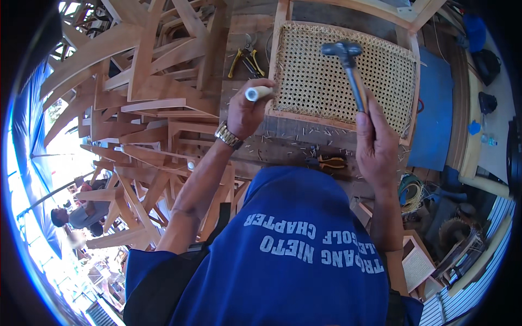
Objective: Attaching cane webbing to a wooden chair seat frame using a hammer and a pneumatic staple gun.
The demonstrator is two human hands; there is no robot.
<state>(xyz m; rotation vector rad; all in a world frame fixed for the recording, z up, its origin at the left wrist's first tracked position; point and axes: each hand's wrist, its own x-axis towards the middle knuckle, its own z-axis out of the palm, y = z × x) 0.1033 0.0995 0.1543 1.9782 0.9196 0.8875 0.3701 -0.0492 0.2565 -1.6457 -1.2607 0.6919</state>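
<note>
My left hand [244, 111] is closed around a short white cylindrical rod [258, 93] at the left edge of a cane-woven panel [331, 87] set in a wooden frame. My right hand [375, 146] grips the wooden handle of a hammer [341, 50], whose metal head is over the woven panel. Yellow-handled cutters [247, 57] lie above my left hand, left of the frame. Orange-and-black pliers [331, 162] rest on the wooden bench [272, 144] below the panel, among many small scattered bits.
Wooden chair frames [147, 70] are piled along the left. A person [87, 214] is farther off at lower left. A blue board [435, 130] lies at right, with a coil [410, 193], a circular blade [457, 239] and another cane panel [416, 255] nearer the lower right.
</note>
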